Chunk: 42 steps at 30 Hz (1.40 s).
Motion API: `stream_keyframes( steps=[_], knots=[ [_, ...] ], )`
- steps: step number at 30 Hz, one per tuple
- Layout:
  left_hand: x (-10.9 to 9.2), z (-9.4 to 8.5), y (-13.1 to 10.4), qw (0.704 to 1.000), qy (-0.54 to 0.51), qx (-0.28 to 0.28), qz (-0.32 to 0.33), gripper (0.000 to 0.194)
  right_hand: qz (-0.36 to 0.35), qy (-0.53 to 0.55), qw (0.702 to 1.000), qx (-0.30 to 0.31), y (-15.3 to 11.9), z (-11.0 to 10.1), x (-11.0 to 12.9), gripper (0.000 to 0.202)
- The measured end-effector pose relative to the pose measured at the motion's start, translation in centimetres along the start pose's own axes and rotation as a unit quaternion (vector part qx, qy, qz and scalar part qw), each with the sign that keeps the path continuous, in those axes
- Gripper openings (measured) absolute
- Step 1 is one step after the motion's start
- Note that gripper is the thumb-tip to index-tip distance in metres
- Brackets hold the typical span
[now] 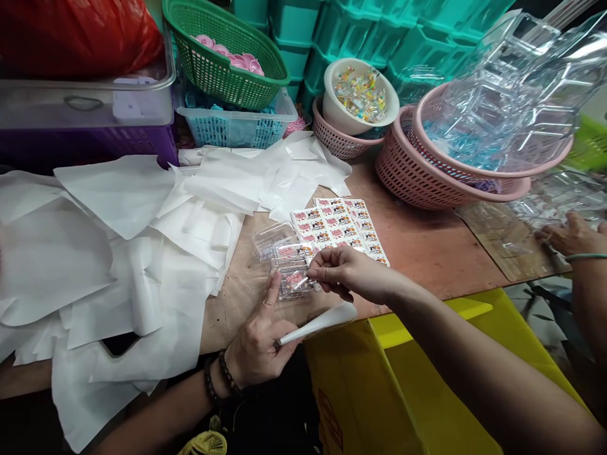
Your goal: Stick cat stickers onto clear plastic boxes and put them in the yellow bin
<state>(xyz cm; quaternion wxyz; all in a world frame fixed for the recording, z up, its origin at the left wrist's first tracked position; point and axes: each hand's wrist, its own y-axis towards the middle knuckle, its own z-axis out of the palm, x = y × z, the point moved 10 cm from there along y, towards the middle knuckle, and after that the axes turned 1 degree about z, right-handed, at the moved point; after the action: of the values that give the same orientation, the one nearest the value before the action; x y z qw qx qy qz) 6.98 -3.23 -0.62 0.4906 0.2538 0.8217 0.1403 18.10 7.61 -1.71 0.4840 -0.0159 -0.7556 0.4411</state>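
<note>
My left hand (260, 344) grips a curled white paper sheet (322, 321) between thumb and palm. Its extended index finger touches the left edge of a small clear plastic box (290, 292). At the box's right side, my right hand (339, 273) pinches the edge of a small sticker (294, 279) with red print, which lies over the box's top. Just behind is another clear box with a cat sticker (291, 251), and an unlabelled clear plastic piece (271, 239) lies behind that. Sheets of cat stickers (346, 227) lie beyond my right hand.
White papers (137, 253) cover the left side, partly over a phone (121, 343). Behind stand a green basket (222, 57), a white bowl (332, 95) of small wrapped pieces and pink baskets (408, 170) with clear plastic packaging. Another person's hand (576, 235) is at far right.
</note>
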Motion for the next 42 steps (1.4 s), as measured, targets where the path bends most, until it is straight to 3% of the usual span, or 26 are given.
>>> stream_keyframes(
  steps=[8,12,14,16,19,22,25,27,31,33,35,36,39,40,42],
  knots=[
    [0.1,0.6,-0.2,0.999,0.03,0.018,0.003,0.014,0.006,-0.053,0.998,-0.042,-0.1,-0.2,0.1,0.03],
    [0.1,0.6,0.1,0.999,0.04,0.007,0.013,0.016,-0.003,-0.177,0.98,-0.096,-0.5,-0.3,0.7,0.022],
    [0.0,0.5,0.2,0.999,0.042,0.0,0.02,0.019,-0.022,-0.292,0.944,-0.155,-1.3,-0.7,1.7,0.017],
    [0.0,0.6,0.2,0.999,0.047,0.001,0.022,0.025,-0.044,-0.408,0.887,-0.211,-2.6,-1.0,2.9,0.015],
    [0.2,0.8,0.1,0.999,0.052,0.008,0.014,0.03,-0.069,-0.521,0.807,-0.269,-4.8,-1.5,3.6,0.037],
    [0.4,1.2,0.2,0.998,0.052,0.018,0.007,0.029,-0.147,-0.558,0.77,-0.272,-5.9,-0.6,3.5,0.053],
    [-0.1,0.7,0.3,1.0,0.02,0.012,0.019,0.017,-0.197,-0.539,0.767,-0.286,-5.4,0.2,2.3,0.043],
    [-0.4,-0.3,0.2,1.0,-0.016,0.0,0.017,0.011,-0.193,-0.499,0.783,-0.317,-4.4,-0.3,1.2,0.041],
    [0.8,-3.2,-0.3,0.99,-0.122,-0.04,-0.062,0.018,-0.238,-0.414,0.807,-0.347,-2.5,-1.4,0.5,0.068],
    [2.4,-4.1,-0.4,0.966,-0.21,-0.063,-0.136,0.021,-0.266,-0.378,0.823,-0.33,-1.3,-2.0,0.6,0.079],
    [4.3,-3.8,-0.1,0.911,-0.34,-0.075,-0.221,0.019,-0.285,-0.332,0.85,-0.294,0.3,-2.6,0.8,0.083],
    [5.0,-3.2,0.1,0.87,-0.412,-0.077,-0.258,0.026,-0.298,-0.309,0.861,-0.272,1.1,-2.7,1.0,0.085],
    [5.6,-1.3,1.2,0.748,-0.576,-0.085,-0.317,0.072,-0.347,-0.262,0.88,-0.192,3.1,-1.9,1.9,0.09],
    [5.6,-1.0,1.5,0.724,-0.603,-0.09,-0.323,0.083,-0.359,-0.249,0.884,-0.165,3.5,-1.4,2.1,0.09],
    [5.3,-0.9,1.8,0.705,-0.622,-0.106,-0.325,0.093,-0.38,-0.221,0.887,-0.14,3.9,-0.9,2.6,0.087]
  ],
)
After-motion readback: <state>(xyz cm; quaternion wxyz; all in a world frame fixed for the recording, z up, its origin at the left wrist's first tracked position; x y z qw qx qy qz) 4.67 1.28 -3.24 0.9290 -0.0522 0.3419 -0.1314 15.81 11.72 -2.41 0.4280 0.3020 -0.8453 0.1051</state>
